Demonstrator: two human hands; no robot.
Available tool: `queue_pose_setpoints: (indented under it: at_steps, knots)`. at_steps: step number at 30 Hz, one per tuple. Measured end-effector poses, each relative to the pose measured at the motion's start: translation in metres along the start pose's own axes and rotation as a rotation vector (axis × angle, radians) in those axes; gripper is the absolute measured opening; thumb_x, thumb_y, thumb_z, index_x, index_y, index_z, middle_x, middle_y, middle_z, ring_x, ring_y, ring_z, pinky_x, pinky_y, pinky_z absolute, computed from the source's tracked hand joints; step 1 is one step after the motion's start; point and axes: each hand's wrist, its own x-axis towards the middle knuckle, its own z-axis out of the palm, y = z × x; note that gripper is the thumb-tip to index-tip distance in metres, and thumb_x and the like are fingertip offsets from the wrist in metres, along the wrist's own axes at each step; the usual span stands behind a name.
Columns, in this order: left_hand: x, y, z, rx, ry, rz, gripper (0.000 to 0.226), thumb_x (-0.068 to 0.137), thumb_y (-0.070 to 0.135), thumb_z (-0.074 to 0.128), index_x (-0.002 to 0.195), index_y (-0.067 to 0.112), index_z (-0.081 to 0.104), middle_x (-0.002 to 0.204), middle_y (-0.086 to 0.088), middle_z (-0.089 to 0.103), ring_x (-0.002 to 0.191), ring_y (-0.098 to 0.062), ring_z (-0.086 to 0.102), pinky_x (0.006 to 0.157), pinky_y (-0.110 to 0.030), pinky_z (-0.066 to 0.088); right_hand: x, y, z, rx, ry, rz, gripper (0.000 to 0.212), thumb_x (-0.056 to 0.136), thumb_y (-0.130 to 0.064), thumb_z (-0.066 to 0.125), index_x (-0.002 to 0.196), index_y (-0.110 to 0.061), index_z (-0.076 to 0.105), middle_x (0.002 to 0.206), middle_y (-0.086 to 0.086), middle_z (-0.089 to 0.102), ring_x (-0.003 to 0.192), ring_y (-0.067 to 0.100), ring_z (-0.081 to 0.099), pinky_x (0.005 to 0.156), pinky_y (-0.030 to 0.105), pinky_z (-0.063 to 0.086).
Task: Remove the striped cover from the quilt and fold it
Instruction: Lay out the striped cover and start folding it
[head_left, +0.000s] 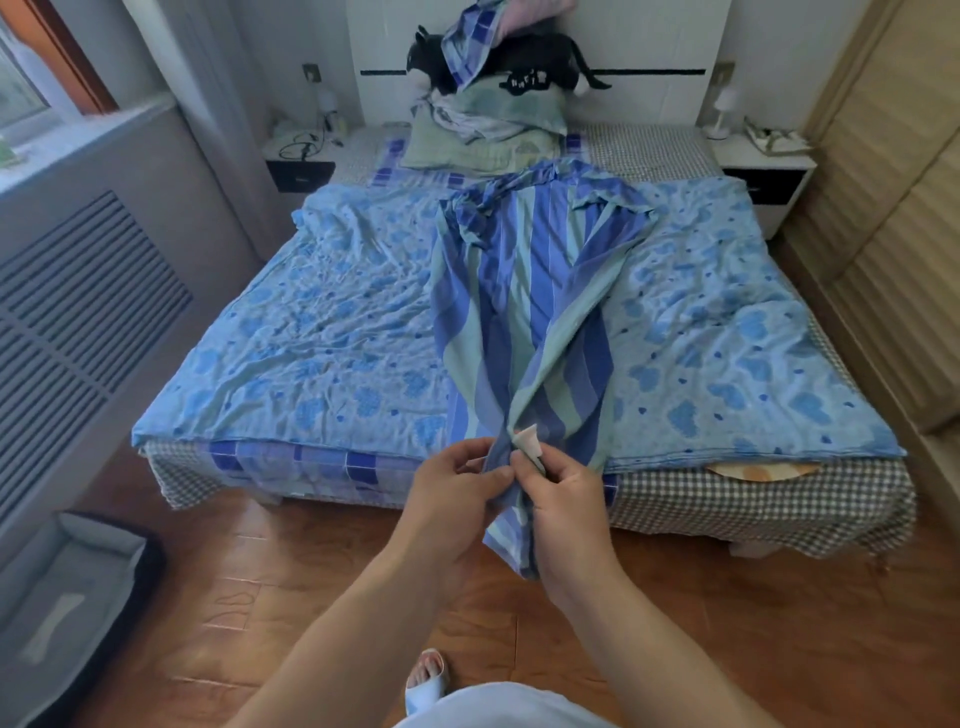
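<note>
Both hands pinch striped cover (524, 312) end; rest draped on quilt (322, 332)

A home bedroom, double bed (769, 499) filling mid-frame, white headboard (649, 47) and stacked pillows (483, 143) at top centre, bedside tables (301, 156) either side, pet bed (78, 597) lower left, wooden floor (779, 623).

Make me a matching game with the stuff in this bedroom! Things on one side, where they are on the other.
Things:
1. striped cover
2. black toy cat
3. lamp
4. pet bed

Places:
A. on the floor, bottom left
B. on the pillows by the headboard
C. in both hands, trailing up the bed
D. on the nightstand, far right

Pairs: 1-C, 2-B, 3-D, 4-A
</note>
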Motion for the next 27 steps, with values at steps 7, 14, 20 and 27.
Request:
queue_pose_setpoints:
  at_steps: [7, 14, 20, 27]
  knots:
    - [-0.004, 0.005, -0.001, -0.059, 0.008, -0.049, 0.028, 0.088, -0.008, 0.065, 0.116, -0.005, 0.066, 0.108, -0.023, 0.073, 0.103, -0.036, 0.071, 0.099, -0.047, 0.053, -0.007, 0.000, -0.009, -0.214, 0.108, -0.227, 0.014, 0.091, -0.019, 0.070, 0.087, -0.030, 0.078, 0.081, -0.002, 0.077, 0.080, 0.014, 0.073, 0.074, 0.029, 0.058]
    - [-0.010, 0.016, 0.005, -0.098, 0.033, -0.115, 0.029, 0.091, -0.003, 0.066, 0.119, -0.008, 0.062, 0.107, -0.024, 0.073, 0.101, -0.031, 0.073, 0.092, -0.041, 0.058, -0.015, -0.003, -0.017, -0.408, 0.095, -0.391, 0.025, 0.088, -0.011, 0.072, 0.110, -0.023, 0.075, 0.105, -0.013, 0.073, 0.104, -0.003, 0.066, 0.095, 0.020, 0.051]
    - [-0.010, 0.017, 0.007, 0.020, 0.032, -0.099, 0.012, 0.092, 0.000, 0.064, 0.096, -0.004, 0.075, 0.096, -0.022, 0.075, 0.088, -0.027, 0.075, 0.074, -0.031, 0.061, -0.015, 0.004, -0.025, -0.695, 0.043, -0.688, 0.034, 0.090, -0.002, 0.066, 0.122, -0.013, 0.069, 0.123, -0.008, 0.067, 0.118, -0.002, 0.060, 0.102, 0.027, 0.049]
    - [-0.005, 0.020, 0.011, 0.124, 0.025, -0.066, 0.018, 0.090, 0.002, 0.062, 0.086, 0.003, 0.079, 0.090, -0.021, 0.075, 0.081, -0.024, 0.073, 0.075, -0.032, 0.058, -0.017, -0.003, -0.025, -0.931, 0.014, -0.829, 0.034, 0.098, -0.014, 0.056, 0.131, -0.011, 0.064, 0.132, 0.001, 0.064, 0.125, 0.008, 0.057, 0.102, 0.032, 0.050]
